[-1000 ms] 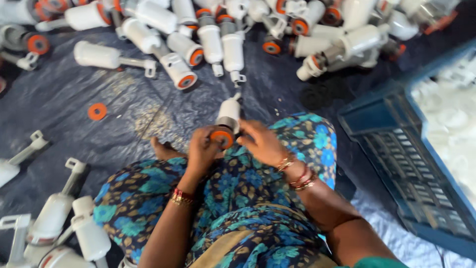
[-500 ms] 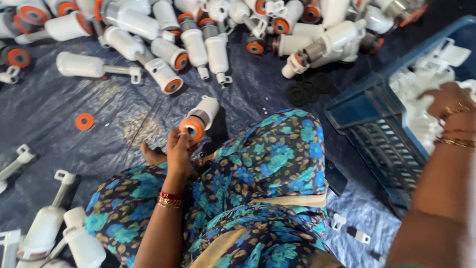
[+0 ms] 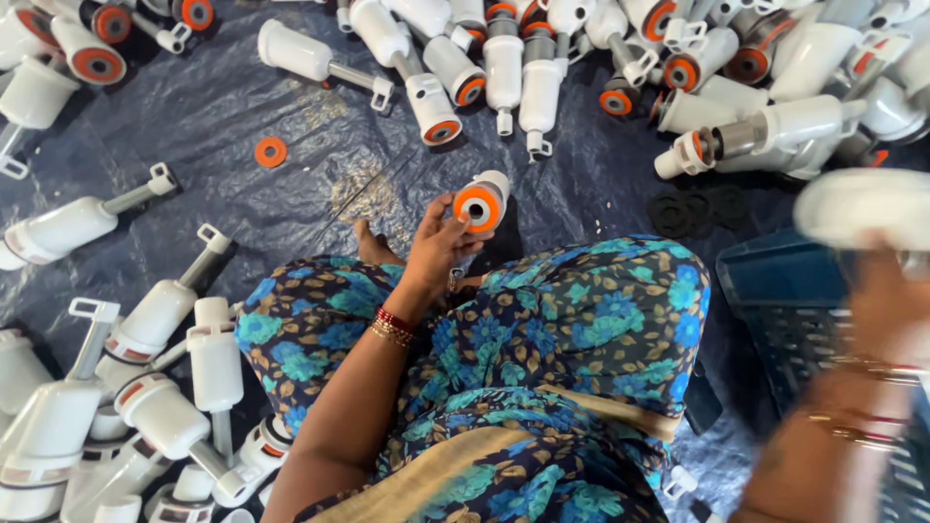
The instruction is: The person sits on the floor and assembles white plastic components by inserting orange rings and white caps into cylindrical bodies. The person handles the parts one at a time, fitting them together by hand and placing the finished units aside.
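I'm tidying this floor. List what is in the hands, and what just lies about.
In hand:
- white cylinder with orange end cap, gripped by the left hand
- blurred white part, raised by the right hand

Lying about:
- loose orange ring
- black discs
- blue crate
- white plungers on the tarpaulin

The white tube (image 3: 481,203) in the left hand (image 3: 436,247) is looking like smooth, glossy plastic, its orange cap matt. The dark sheet (image 3: 291,208) is showing crinkled, shiny plastic. The floral dress (image 3: 581,329) is reading as soft cloth.
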